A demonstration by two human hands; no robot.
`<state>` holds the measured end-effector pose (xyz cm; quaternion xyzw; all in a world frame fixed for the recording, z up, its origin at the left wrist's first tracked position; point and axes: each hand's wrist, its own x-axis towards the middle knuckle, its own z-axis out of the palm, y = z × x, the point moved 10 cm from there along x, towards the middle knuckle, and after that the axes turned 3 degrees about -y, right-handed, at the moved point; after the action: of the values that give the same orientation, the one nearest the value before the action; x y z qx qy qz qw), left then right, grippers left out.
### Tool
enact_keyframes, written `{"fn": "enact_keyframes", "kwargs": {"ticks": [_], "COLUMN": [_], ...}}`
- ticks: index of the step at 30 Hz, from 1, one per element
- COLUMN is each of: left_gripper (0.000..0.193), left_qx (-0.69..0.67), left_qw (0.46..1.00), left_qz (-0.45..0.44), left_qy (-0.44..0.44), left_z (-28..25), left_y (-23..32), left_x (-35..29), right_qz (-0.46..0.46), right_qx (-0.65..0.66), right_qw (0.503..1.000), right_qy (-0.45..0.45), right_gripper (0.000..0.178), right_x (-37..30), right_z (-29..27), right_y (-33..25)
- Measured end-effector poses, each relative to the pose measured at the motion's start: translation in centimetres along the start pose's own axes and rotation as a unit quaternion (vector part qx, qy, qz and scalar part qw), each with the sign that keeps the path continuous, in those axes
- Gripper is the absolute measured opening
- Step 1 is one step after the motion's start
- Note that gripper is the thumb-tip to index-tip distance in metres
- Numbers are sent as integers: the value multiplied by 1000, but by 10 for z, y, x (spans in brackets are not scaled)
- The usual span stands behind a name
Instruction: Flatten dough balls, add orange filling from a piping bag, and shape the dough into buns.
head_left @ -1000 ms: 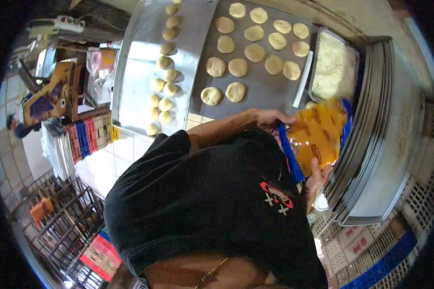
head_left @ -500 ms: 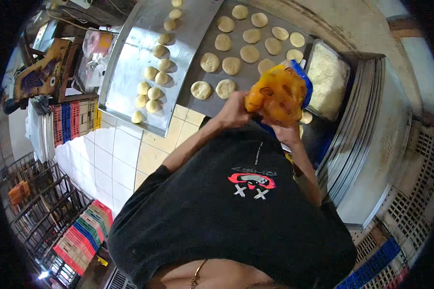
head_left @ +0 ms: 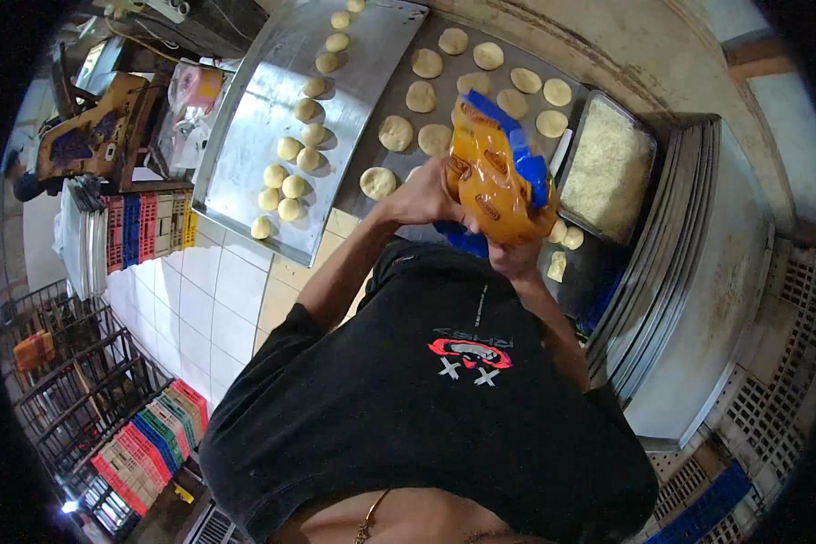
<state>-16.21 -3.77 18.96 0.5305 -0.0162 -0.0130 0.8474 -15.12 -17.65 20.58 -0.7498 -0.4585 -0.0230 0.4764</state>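
Observation:
Over the near edge of the dark tray [head_left: 358, 159] I hold a soft plastic bag [head_left: 491, 172], orange-yellow with blue at its upper and right side. My left hand [head_left: 424, 195] grips the bag's left side with bent fingers. Gripping its bottom right corner is my right hand [head_left: 517, 257]. Behind the bag lie several flattened dough rounds [head_left: 395, 133], some hidden by it. Small dough pieces [head_left: 558, 266] sit near my right wrist. A rectangular pan [head_left: 645, 186] to the right holds pale, crumbly shreds [head_left: 606, 150].
A silver tray [head_left: 245, 136] at the left bears several dough balls [head_left: 292, 186]. Metal sheets [head_left: 666, 263] stand stacked upright on the right. Coloured plastic crates [head_left: 145, 225] and a dark metal rack [head_left: 72, 363] are at the left, beside white floor tiles [head_left: 208, 313].
The bag has shifted left and turned, its blue part now showing along the upper right. Both hands moved with it and stayed on it.

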Motion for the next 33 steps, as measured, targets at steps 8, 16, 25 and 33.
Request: {"fn": "enact_keyframes", "kwargs": {"ticks": [8, 16, 25, 33], "left_gripper": [44, 20, 44, 65], "left_qx": [124, 229, 150, 724], "left_qw": [991, 970, 960, 634], "left_qz": [-17, -10, -45, -196], "left_qy": [45, 82, 233, 189], "left_z": [-22, -53, -112, -175], "left_y": [1, -10, -44, -89], "left_x": [-13, 2, -8, -100], "right_qz": [198, 269, 272, 389], "right_qx": [204, 227, 91, 0], "right_qw": [914, 878, 941, 906], "right_qy": [-291, -325, -179, -164], "right_gripper": [91, 86, 29, 34], "right_x": [27, 98, 106, 82], "right_z": [-11, 46, 66, 32], "right_y": [22, 54, 90, 99]}}
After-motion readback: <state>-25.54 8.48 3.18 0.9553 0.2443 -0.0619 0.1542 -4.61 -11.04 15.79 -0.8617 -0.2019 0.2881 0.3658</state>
